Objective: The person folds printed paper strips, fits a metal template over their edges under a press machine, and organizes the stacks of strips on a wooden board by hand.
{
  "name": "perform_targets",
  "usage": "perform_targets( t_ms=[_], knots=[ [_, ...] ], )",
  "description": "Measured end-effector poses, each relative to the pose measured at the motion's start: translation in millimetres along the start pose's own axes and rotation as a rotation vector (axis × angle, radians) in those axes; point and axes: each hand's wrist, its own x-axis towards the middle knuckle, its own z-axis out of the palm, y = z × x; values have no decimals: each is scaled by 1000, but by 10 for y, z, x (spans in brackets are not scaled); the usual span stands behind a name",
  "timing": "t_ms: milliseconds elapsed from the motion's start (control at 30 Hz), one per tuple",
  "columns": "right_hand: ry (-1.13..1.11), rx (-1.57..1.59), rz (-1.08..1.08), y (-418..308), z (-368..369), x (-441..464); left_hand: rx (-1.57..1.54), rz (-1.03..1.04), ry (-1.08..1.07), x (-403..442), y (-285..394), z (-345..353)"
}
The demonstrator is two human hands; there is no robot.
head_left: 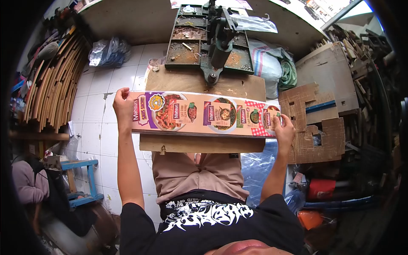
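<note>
Item: one long printed board (199,114), "Mahsuri" and "Saus Sachet" lettered on its face, with dishes of food, a purple patch and red checks; set crosswise at the centre of the frame, over the wooden bench (204,145), whose near edge showed below it. Whether it rested on the wood or was held just above, I could not tell.

Left hand (123,106): at the board's left end, the end lying against the inner side of the hand; fingers (123,92) curled by the upper left corner. Whether they gripped or only pressed, I could not tell.

Right hand (285,129): at the board's right end, narrowed on it, thumb over the printed face, the end between thumb and fingers; the fingers underneath were partly hidden.

Beyond the board, top centre: one dark metal press (221,49), flanked by a compartmented tray (182,53) holding scraps.

Right of frame: brown cut-out panels (304,123), leaning by a white sack (263,63).

Upper left: stacked wooden strips (55,80); lower left, a blue frame (90,180).
</note>
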Motion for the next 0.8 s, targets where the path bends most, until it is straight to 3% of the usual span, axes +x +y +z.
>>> perform_targets(
  t_ms=[67, 233, 433, 567, 800],
  knots=[
    [-18, -21, 31, 42, -75, -30, -13, 39, -60, 144, -304, -45],
    [-15, -24, 60, 65, -74, -13, 290, 71, -121, -11, -111, -352],
    [8, -38, 52, 124, -9, 9, 188, 80, -112, -218, -283, -480],
    [-112, 119, 173, 242, 37, 65, -8, -88, -306, -248, -504, -462],
    [-42, 173, 143, 160, 61, -33, -18, -31, -284, -391, -416, -440]
  ],
)
